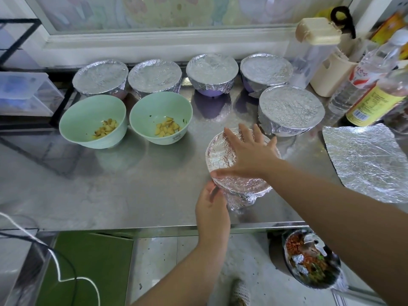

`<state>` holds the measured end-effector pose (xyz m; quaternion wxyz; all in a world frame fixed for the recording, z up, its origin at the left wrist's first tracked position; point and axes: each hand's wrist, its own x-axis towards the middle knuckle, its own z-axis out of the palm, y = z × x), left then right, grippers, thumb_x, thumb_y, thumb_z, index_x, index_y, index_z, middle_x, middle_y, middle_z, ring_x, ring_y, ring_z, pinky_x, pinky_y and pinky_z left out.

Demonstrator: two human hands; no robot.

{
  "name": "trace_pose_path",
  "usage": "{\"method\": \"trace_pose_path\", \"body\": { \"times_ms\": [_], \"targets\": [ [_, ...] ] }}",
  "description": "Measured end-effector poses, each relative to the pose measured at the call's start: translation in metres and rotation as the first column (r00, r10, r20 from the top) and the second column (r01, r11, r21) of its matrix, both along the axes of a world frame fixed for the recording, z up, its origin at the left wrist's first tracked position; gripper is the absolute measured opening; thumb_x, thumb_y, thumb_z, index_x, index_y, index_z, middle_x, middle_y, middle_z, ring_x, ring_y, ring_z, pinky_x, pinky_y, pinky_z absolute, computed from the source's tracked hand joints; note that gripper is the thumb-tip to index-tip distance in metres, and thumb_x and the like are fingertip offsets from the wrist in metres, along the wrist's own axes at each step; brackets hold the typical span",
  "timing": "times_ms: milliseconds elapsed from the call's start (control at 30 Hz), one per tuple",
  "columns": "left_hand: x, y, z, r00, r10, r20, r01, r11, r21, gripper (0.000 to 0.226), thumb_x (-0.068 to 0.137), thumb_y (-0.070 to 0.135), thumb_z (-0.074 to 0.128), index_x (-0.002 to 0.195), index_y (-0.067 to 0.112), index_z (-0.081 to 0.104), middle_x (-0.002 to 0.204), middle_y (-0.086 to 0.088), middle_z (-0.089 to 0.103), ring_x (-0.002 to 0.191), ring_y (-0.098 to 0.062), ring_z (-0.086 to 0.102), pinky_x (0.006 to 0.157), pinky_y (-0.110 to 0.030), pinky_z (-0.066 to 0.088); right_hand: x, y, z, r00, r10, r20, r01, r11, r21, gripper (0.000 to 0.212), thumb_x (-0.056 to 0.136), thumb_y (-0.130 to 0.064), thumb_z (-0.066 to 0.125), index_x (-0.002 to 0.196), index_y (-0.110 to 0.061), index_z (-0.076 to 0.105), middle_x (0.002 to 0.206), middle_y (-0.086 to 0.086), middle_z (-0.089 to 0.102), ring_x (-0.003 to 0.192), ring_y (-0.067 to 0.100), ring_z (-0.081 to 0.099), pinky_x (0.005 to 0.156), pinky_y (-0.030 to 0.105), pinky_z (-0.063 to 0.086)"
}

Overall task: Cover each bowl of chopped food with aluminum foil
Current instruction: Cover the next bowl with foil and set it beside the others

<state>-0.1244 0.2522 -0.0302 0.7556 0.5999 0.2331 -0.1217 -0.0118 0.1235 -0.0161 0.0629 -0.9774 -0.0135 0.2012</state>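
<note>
A foil-wrapped bowl (pixel 223 166) stands near the steel counter's front edge. My right hand (pixel 245 151) lies flat on its top with fingers spread, pressing the foil. My left hand (pixel 212 206) presses the foil against the bowl's near left side. Two uncovered green bowls (pixel 92 122) (pixel 161 118) hold chopped yellow food at the left. A row of foil-covered bowls (pixel 100 77) (pixel 154 77) (pixel 212 70) lines the back, with another covered bowl (pixel 291 109) to the right. A loose sheet of foil (pixel 366 160) lies flat at the right.
Bottles (pixel 375 100) and a cream lidded container (pixel 318 54) crowd the back right corner. A clear plastic box (pixel 24 93) sits at the far left. Below the counter edge (pixel 154 228), a bin of food scraps (pixel 313 261) stands on the floor.
</note>
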Motion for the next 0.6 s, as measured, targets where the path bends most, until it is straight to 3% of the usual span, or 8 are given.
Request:
{"method": "trace_pose_path", "body": {
  "times_ms": [233, 300, 367, 400, 433, 467, 533, 600],
  "targets": [
    [0.010, -0.007, 0.016, 0.989, 0.063, -0.135, -0.102, 0.947, -0.306, 0.030, 0.097, 0.018, 0.047, 0.117, 0.020, 0.068, 0.123, 0.006, 0.065, 0.123, -0.007, 0.055, 0.113, -0.028, 0.038, 0.002, 0.004, -0.001, 1.000, -0.009, -0.007, 0.009, 1.000, -0.019, 0.140, 0.048, -0.106, 0.045, 0.157, -0.044, -0.019, 0.168, -0.001, -0.021, 0.154, 0.038, -0.019, 0.112, 0.080, 0.003],
    [0.010, -0.009, 0.021, 0.976, 0.083, -0.203, -0.162, 0.896, -0.414, 0.044, 0.094, 0.024, 0.047, 0.134, 0.010, 0.059, 0.154, 0.000, 0.045, 0.148, -0.015, 0.031, 0.124, -0.038, 0.023, 0.001, 0.004, -0.002, 1.000, -0.012, -0.003, 0.012, 1.000, -0.021, 0.141, 0.047, -0.106, 0.044, 0.156, -0.043, -0.019, 0.168, -0.001, -0.021, 0.154, 0.037, -0.018, 0.112, 0.080, 0.004],
    [0.011, -0.012, 0.025, 0.971, 0.130, -0.200, -0.214, 0.846, -0.489, 0.039, 0.100, 0.020, 0.037, 0.130, 0.018, 0.062, 0.159, 0.012, 0.031, 0.152, -0.015, 0.015, 0.126, -0.040, 0.010, 0.000, 0.005, -0.001, 1.000, -0.020, -0.007, 0.019, 1.000, -0.023, 0.141, 0.048, -0.106, 0.044, 0.156, -0.043, -0.020, 0.168, -0.001, -0.022, 0.154, 0.037, -0.018, 0.112, 0.079, 0.004],
    [0.011, -0.013, 0.024, 0.969, 0.151, -0.194, -0.231, 0.826, -0.514, 0.036, 0.102, 0.018, 0.033, 0.117, 0.027, 0.065, 0.144, 0.026, 0.044, 0.147, -0.008, 0.029, 0.125, -0.037, 0.014, 0.000, 0.006, -0.001, 1.000, -0.023, -0.007, 0.022, 0.999, -0.028, 0.141, 0.048, -0.106, 0.043, 0.156, -0.043, -0.020, 0.168, -0.001, -0.022, 0.154, 0.037, -0.019, 0.112, 0.079, 0.005],
    [0.013, -0.016, 0.021, 0.969, 0.160, -0.190, -0.239, 0.805, -0.542, 0.034, 0.102, 0.018, 0.032, 0.097, 0.031, 0.062, 0.109, 0.029, 0.054, 0.124, 0.006, 0.044, 0.118, -0.030, 0.025, -0.001, 0.006, -0.002, 1.000, -0.025, -0.003, 0.025, 0.999, -0.035, 0.140, 0.049, -0.106, 0.043, 0.156, -0.043, -0.020, 0.168, -0.001, -0.023, 0.154, 0.037, -0.019, 0.112, 0.079, 0.005],
    [0.015, -0.020, 0.021, 0.965, 0.174, -0.194, -0.255, 0.791, -0.557, 0.033, 0.102, 0.017, 0.031, 0.080, 0.030, 0.053, 0.082, 0.017, 0.048, 0.092, 0.005, 0.045, 0.103, -0.024, 0.033, -0.002, 0.007, -0.002, 1.000, -0.028, 0.001, 0.028, 0.999, -0.040, 0.140, 0.050, -0.106, 0.043, 0.156, -0.043, -0.020, 0.168, -0.001, -0.023, 0.154, 0.037, -0.019, 0.112, 0.079, 0.005],
    [0.017, -0.022, 0.019, 0.962, 0.191, -0.197, -0.270, 0.789, -0.552, 0.036, 0.102, 0.016, 0.029, 0.070, 0.026, 0.042, 0.064, 0.010, 0.039, 0.069, -0.005, 0.034, 0.077, -0.025, 0.033, -0.003, 0.007, -0.003, 0.999, -0.038, 0.007, 0.038, 0.999, -0.038, 0.139, 0.050, -0.106, 0.042, 0.157, -0.042, -0.020, 0.168, 0.000, -0.023, 0.154, 0.037, -0.019, 0.112, 0.079, 0.005],
    [0.020, -0.020, 0.019, 0.966, 0.198, -0.166, -0.257, 0.783, -0.567, 0.034, 0.103, 0.019, 0.028, 0.075, 0.022, 0.047, 0.068, 0.006, 0.050, 0.075, -0.009, 0.043, 0.077, -0.026, 0.035, -0.005, 0.008, -0.004, 0.999, -0.050, 0.022, 0.051, 0.998, -0.035, 0.138, 0.051, -0.107, 0.040, 0.157, -0.041, -0.020, 0.168, 0.000, -0.022, 0.154, 0.037, -0.018, 0.112, 0.079, 0.005]
  ]
}}
